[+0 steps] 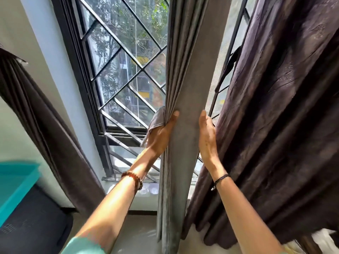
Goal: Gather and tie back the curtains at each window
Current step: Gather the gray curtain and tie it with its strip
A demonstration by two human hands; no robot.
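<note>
left hand (161, 134) clamps the grey curtain (185, 79) pleats (so they stay bunched), right hand (207, 138) flat, fingers straight, probably steadying the other edge

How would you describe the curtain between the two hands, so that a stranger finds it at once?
Find the black-framed window with the diagonal grille. Before it hangs a narrow grey curtain, gathered in pleats; the left hand grips its left edge, the right hand lies along its right edge. The left curtain and the right curtain are dark brown.
</note>
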